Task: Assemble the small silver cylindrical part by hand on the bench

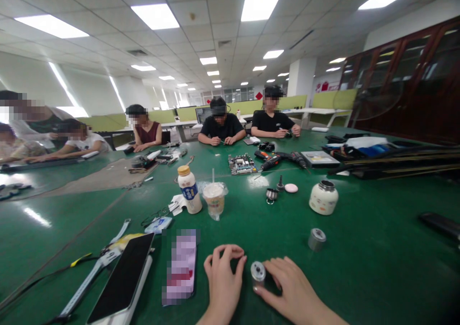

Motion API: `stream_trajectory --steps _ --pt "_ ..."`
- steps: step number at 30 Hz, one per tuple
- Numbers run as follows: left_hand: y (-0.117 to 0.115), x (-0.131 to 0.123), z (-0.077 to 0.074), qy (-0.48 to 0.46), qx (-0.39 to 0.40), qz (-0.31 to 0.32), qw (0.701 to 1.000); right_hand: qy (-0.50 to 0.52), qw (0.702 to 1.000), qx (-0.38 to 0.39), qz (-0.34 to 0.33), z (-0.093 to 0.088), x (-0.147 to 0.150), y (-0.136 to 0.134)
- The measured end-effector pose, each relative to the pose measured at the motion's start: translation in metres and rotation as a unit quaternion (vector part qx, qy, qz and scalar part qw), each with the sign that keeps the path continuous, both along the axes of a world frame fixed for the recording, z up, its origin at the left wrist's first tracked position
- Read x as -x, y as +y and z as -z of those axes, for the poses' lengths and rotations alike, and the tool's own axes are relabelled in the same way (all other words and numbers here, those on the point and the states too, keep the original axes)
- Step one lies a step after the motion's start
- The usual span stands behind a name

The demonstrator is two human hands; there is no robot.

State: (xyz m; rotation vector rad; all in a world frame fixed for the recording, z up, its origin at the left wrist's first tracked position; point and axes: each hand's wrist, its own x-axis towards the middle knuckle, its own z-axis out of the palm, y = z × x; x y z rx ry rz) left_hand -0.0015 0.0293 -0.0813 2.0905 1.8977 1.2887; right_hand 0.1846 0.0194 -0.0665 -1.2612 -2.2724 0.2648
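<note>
My right hand (293, 286) grips a small silver metal cylinder (258, 273), its thumb at the near side and its fingers at the right. The cylinder stands upright, with a hole and dark spots on its top; it looks like a small motor. Just left of it, my left hand (224, 277) is loosely curved, thumb and index tip close together, and I see nothing in it. A second similar silver cylinder (316, 239) stands farther off to the right. Beyond that is a cream, round-bodied flask (324, 198) without a lid.
Left lie a purple phone-shaped item (181, 267), a black-screened phone (124, 274) and straps. Ahead stand a drink bottle (190, 191) and a plastic cup (214, 199). Farther back are a circuit board (243, 164) and power drills (273, 161). Several people sit around the green table (377, 277).
</note>
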Motion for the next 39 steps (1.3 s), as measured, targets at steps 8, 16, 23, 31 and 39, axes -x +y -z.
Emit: stream_trajectory --steps 8,16,23,31,39 --pt "-0.003 -0.002 -0.007 -0.033 -0.065 0.017 0.997 -0.011 1.0 0.014 0.008 -0.002 0.0 0.0" --pt "-0.019 -0.015 -0.008 -0.112 -0.126 0.126 0.978 -0.005 0.999 0.037 -0.006 -0.002 0.0 0.0" --pt "-0.019 -0.017 -0.009 -0.15 -0.097 0.166 0.97 -0.004 0.999 0.036 -0.011 0.0 -0.001 0.001" --pt "-0.022 -0.013 -0.014 -0.088 -0.08 0.202 0.972 -0.004 0.999 0.039 -0.009 0.003 -0.001 0.001" --pt "-0.019 -0.018 -0.016 -0.152 -0.117 0.161 0.968 -0.01 0.999 0.036 -0.006 0.002 -0.001 0.001"
